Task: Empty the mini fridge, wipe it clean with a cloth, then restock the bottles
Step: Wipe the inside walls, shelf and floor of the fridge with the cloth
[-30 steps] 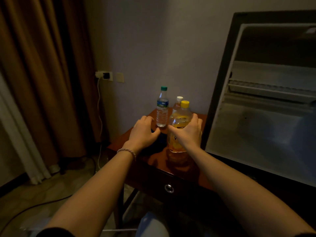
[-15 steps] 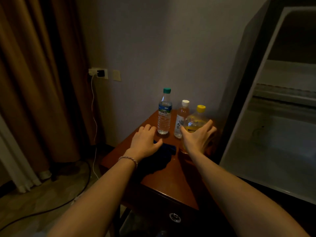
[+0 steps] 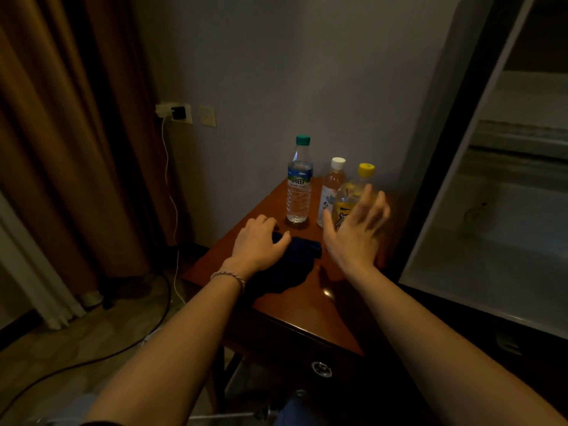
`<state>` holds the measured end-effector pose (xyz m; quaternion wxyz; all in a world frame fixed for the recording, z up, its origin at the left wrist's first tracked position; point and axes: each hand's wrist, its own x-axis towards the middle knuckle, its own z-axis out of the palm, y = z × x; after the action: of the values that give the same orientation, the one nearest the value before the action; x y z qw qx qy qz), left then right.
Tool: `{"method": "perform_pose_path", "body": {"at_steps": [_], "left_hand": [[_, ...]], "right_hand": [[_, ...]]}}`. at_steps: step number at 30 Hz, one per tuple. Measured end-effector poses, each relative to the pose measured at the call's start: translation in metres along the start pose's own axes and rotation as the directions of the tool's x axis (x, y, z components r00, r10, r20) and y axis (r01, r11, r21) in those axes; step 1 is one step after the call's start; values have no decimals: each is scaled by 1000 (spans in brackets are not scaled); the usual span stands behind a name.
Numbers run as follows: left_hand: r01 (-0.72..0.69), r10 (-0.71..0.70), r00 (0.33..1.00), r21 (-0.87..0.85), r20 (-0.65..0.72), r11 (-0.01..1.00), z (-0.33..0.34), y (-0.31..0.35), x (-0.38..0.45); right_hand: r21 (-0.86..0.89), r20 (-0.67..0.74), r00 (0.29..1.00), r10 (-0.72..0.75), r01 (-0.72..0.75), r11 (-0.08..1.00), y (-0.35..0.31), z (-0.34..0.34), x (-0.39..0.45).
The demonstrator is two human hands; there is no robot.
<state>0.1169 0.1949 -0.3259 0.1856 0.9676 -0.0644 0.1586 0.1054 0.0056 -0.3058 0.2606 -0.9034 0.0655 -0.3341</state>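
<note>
Three bottles stand at the back of a small wooden table [image 3: 295, 305]: a clear water bottle [image 3: 299, 182] with a green cap, a slim white-capped bottle [image 3: 332, 182], and a yellow-capped bottle [image 3: 353, 192] of yellow drink. A dark blue cloth [image 3: 292, 265] lies in front of them. My left hand [image 3: 256, 244] rests on the cloth's left part, fingers curled over it. My right hand [image 3: 358, 232] hovers with spread fingers just in front of the yellow-capped bottle, holding nothing. The open mini fridge [image 3: 491, 247] at the right shows a bare white interior.
A brown curtain [image 3: 70, 133] hangs at the left. A wall socket [image 3: 176, 113] holds a charger whose white cable [image 3: 172, 204] drops to the floor, where a dark cable also runs. The table front has a drawer with a ring pull [image 3: 321, 368].
My right hand has let go of the yellow-capped bottle, which now stands at the table's back, and has drawn back open. My left hand stays on the cloth. The view shifted left.
</note>
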Motion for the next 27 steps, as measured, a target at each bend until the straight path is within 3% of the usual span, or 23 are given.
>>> {"method": "perform_pose_path", "body": {"at_steps": [2,5,8,13,21,27], "left_hand": [[-2,2,1000,-16,11,1000,-4,-12,-8],[16,-15,1000,-63,22,998,-8,-34,-22],[57,-54,998,-92,30,994,-14,-51,-39],[128,-124,991,-93,49,987,-14,-77,-60],[170,-170,985,-12,-12,985,1,-60,-72],[190,-197,980,-123,-40,974,3,-25,-82]], "right_hand": [[-51,59,963,-264,267,962,-3,-4,-13],[81,371,787,-493,501,862,-16,0,-22],[164,594,596,-541,569,806,-33,14,-26],[137,783,399,-478,639,757,-51,33,-30],[23,762,460,-456,684,729,-41,32,-42],[5,668,541,-511,683,730,-16,2,-59]]}}
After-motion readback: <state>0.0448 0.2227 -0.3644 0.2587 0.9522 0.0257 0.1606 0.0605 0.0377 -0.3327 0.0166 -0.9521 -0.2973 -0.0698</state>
